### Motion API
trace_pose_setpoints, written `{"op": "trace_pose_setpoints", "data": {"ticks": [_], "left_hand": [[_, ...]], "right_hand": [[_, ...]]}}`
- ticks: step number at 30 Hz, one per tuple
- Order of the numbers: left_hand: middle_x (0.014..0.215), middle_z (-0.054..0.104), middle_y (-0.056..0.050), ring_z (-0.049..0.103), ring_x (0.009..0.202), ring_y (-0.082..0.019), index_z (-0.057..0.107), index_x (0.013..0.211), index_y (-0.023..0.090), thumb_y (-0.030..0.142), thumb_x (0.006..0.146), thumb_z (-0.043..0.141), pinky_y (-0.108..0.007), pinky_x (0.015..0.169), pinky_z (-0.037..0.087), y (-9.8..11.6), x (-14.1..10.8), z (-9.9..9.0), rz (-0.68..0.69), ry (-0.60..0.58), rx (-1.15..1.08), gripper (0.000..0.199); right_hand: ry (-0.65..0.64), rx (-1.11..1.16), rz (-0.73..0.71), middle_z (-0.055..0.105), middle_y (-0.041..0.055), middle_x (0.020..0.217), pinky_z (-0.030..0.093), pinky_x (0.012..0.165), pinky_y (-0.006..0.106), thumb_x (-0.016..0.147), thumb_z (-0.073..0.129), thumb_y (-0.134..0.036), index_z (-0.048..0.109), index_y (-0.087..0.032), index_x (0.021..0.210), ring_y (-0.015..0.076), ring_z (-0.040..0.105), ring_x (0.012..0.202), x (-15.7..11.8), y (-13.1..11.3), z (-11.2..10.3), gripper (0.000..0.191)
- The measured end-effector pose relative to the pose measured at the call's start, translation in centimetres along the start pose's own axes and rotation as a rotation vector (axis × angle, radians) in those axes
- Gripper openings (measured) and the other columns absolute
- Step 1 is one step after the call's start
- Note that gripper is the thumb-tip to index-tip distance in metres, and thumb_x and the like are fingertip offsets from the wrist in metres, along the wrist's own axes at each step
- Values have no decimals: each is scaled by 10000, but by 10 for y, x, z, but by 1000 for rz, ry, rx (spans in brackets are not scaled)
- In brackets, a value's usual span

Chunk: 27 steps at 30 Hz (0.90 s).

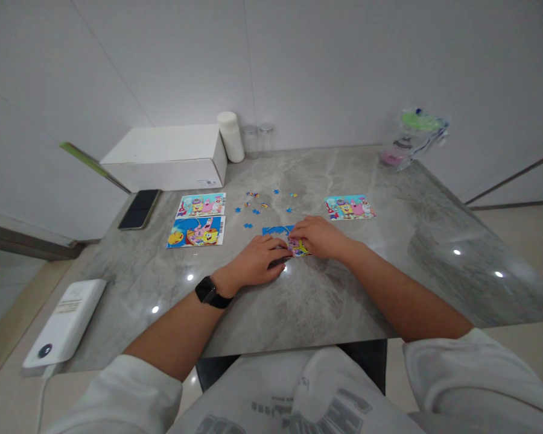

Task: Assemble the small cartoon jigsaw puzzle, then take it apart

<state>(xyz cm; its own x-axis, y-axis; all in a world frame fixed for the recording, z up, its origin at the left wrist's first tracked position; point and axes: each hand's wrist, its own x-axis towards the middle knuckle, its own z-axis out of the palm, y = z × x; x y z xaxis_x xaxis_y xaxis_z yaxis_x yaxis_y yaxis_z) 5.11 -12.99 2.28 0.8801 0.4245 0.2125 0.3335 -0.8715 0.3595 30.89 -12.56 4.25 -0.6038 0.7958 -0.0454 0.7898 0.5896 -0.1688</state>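
A partly joined jigsaw puzzle (277, 230) lies flat in front of me, blue along its far edge with pink and yellow to the right. My left hand (265, 259), a black watch on its wrist, has its fingertips at the puzzle's near left edge and covers part of it. From the right, my right hand (321, 237) curls its fingers over the puzzle's right side, pressed close together. Whether either pinches a single piece is hidden. Just beyond lie several loose puzzle pieces (256, 211), mostly blue, some with orange or yellow.
To the left are two cartoon picture cards (201, 205) (196, 232); another picture card (350, 207) lies right. Around the grey table (308, 313) stand a white box (167, 157), phone (140, 209), white bottle (231, 137), two clear glasses (266, 140), bagged cup (411, 138) and white device (66, 322).
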Motion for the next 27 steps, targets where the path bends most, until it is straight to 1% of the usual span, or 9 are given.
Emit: {"op": "trace_pose_setpoints", "data": {"ticks": [3,7,11,13,15,21,27], "left_hand": [[1323,692,-83,618,1209,-273,704,1336,270,305,1007,616,-462,1055,464,-1,0,0,-19,27,-1,343],[1302,690,-100,615,1156,-280,726,1293,261,303,1011,600,-472,1008,473,-6,0,0,-110,83,64,312],[1374,657,-121,586,1195,-304,697,1364,248,326,1022,586,-512,1028,469,-9,4,-1,-192,145,149,368],[1399,642,-126,574,1214,-314,681,1391,251,341,1023,590,-525,1036,467,-8,9,-4,-216,143,186,390],[1407,635,-124,571,1216,-317,686,1376,265,341,1020,598,-528,1033,469,-5,14,-6,-224,120,214,375],[1387,634,-117,571,1170,-308,726,1308,285,381,1037,581,-493,987,465,-6,25,-7,-180,40,288,322],[1374,642,-114,568,1161,-297,730,1311,286,379,1057,546,-489,991,445,-12,26,-3,-151,36,294,327]], "right_hand": [[52,71,18,778,98,1226,440,1032,381,997,547,-142,788,-214,1250,258,665,1148,-2,8,-4,356],[136,66,75,773,117,1205,452,1031,394,1002,548,-157,791,-192,1217,267,669,1132,-12,16,-4,326],[232,54,55,762,123,1195,450,1009,417,1032,575,-248,792,-206,1227,273,651,1117,-23,15,10,294],[292,52,40,753,121,1221,442,1002,431,1038,589,-281,795,-224,1229,277,634,1123,-25,12,20,287],[331,45,33,743,123,1248,433,995,447,1035,608,-300,796,-239,1236,287,619,1135,-25,9,27,282],[330,38,26,730,121,1260,408,997,447,1031,637,-328,800,-253,1234,285,600,1144,-24,5,34,272],[333,22,22,735,115,1238,393,991,437,1037,632,-317,798,-244,1231,275,592,1125,-23,5,36,266]]}}
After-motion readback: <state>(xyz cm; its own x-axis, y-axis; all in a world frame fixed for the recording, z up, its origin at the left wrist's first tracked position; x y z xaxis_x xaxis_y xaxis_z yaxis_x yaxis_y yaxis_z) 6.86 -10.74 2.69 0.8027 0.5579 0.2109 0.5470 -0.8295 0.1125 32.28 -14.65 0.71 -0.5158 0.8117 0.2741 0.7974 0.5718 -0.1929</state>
